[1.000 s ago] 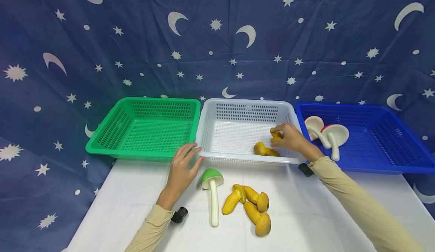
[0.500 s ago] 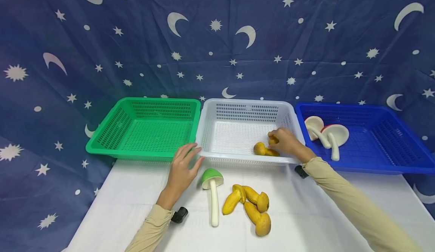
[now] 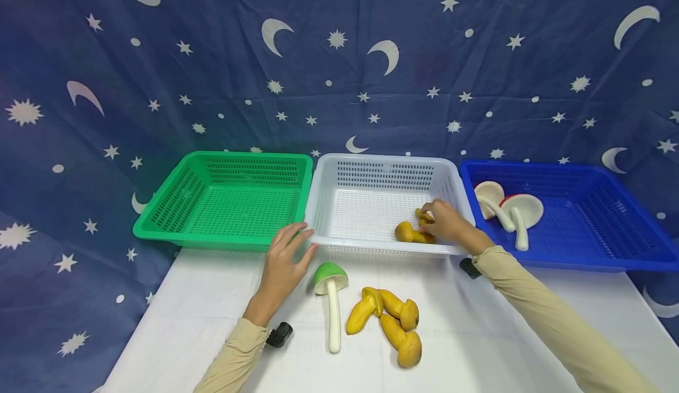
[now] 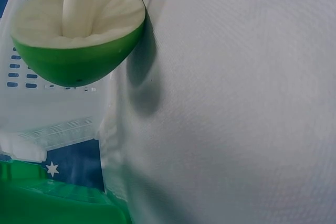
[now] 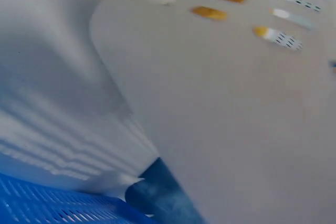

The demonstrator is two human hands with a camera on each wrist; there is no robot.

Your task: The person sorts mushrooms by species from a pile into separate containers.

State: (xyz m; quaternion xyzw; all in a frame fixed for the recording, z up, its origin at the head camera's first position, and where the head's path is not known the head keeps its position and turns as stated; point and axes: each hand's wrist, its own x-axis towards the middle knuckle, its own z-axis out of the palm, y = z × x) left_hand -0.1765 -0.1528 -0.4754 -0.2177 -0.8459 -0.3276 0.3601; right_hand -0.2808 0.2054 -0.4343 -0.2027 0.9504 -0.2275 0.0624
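Observation:
My right hand reaches into the white basket, its thumb and fingers around a yellow toy mushroom that they partly hide. Just left of it, another yellow mushroom lies on the basket floor. The fingertips of my left hand are at the front left corner of the white basket, beside the green basket; nothing is in that hand. To its right lies a green-capped mushroom with a long white stem, seen close up in the left wrist view as a green cap.
Three yellow mushrooms lie together on the white table. At the right, a blue basket holds two red-capped mushrooms with their white undersides up. A dark blue curtain hangs behind the baskets.
My right hand has moved slightly left with the yellow mushroom, close to the other one in the white basket. The left hand has stayed in place.

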